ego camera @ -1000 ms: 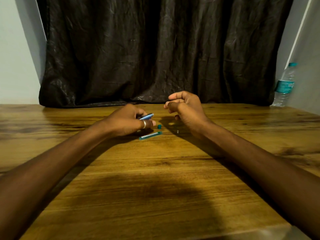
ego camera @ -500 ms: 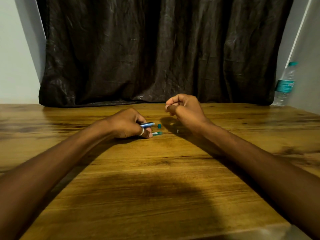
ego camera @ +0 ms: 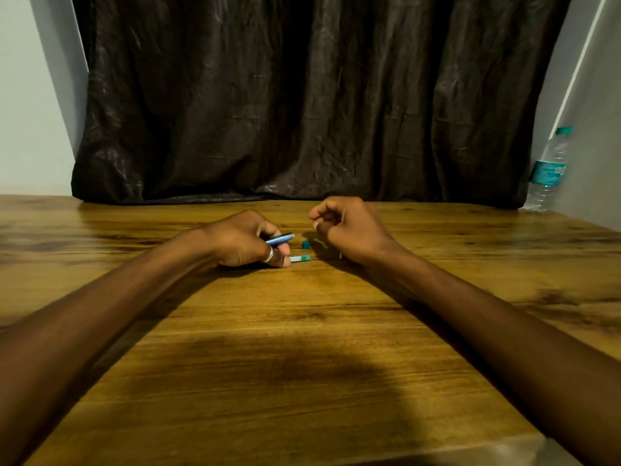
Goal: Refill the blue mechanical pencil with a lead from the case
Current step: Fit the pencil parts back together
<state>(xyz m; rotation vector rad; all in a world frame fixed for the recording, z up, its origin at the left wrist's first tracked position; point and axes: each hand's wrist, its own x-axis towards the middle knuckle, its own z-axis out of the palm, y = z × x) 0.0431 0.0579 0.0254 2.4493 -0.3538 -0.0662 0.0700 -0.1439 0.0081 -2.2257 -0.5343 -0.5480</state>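
My left hand rests on the wooden table and grips the blue mechanical pencil, whose end points right. Its fingertips lie over the left end of the teal lead case, which lies flat on the table. A small teal cap stands just right of the pencil's end. My right hand hovers to the right with fingers curled and thumb pinched against forefinger. Whether a lead sits in that pinch is too fine to see. A tiny pale piece lies by my right wrist.
A dark curtain hangs behind the table's far edge. A plastic water bottle with a teal cap and label stands at the far right corner by the wall.
My left hand has dropped onto the table with the pencil and now covers part of the lead case. My right hand has closed its fingers into a pinch and shifted slightly.
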